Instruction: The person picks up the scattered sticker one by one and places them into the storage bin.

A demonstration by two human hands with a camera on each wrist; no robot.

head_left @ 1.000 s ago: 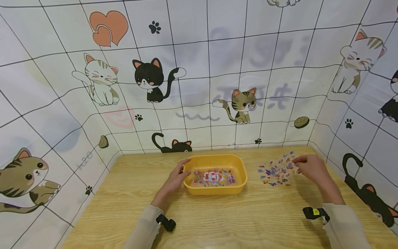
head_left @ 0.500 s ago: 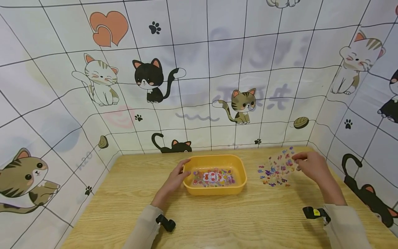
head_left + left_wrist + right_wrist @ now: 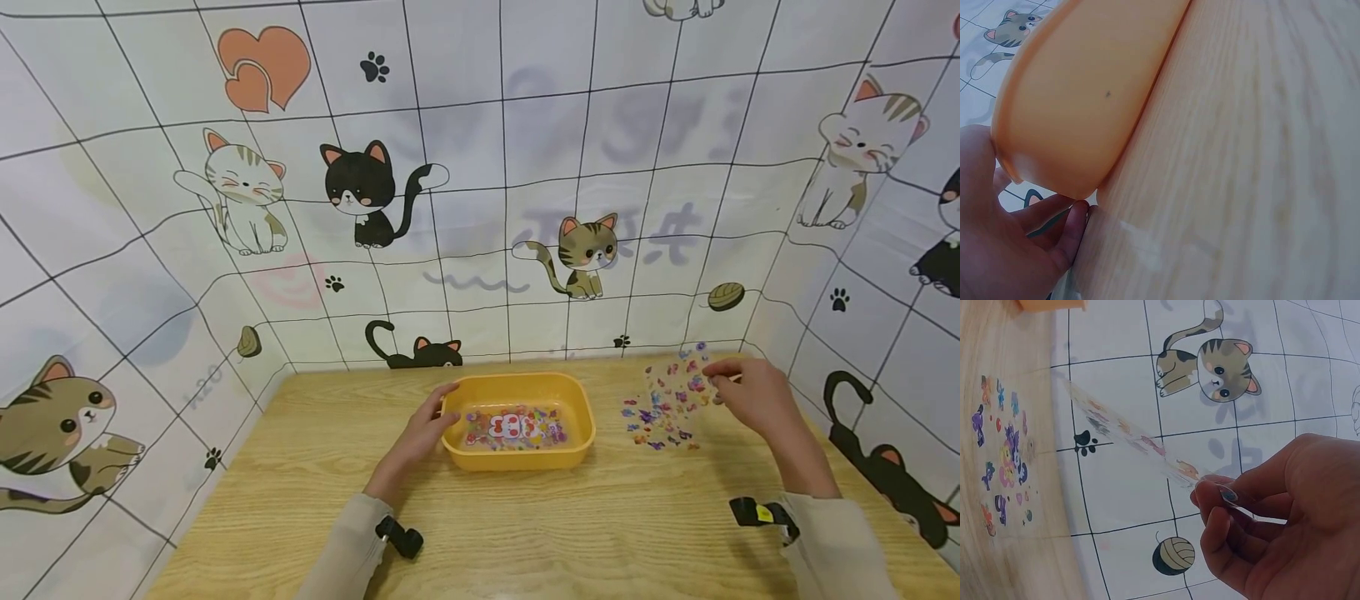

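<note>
A yellow plastic tub (image 3: 517,459) stands on the wooden table, with colorful sticker sheets (image 3: 510,427) lying in it, a white cartoon face on top. My left hand (image 3: 415,433) grips its left end, thumb over the rim; in the left wrist view the fingers (image 3: 1072,231) lie low against the tub's outer wall (image 3: 1085,94). To the right, my right hand (image 3: 756,400) pinches the edge of a clear sticker sheet (image 3: 678,385) between thumb and fingers. The right wrist view shows this held sheet (image 3: 1147,444) tilted up off the table. Another sticker sheet (image 3: 1010,453) lies flat beneath.
A white cloth wall (image 3: 472,208) printed with cats and grid lines rises behind the table and on both sides. Bare wood of the tabletop (image 3: 540,533) lies in front of the tub. Each wrist wears a black strap (image 3: 401,537).
My right hand has risen slightly, lifting the pinched sticker sheet higher and away from the sheet lying below. The left hand and the tub have stayed in place.
</note>
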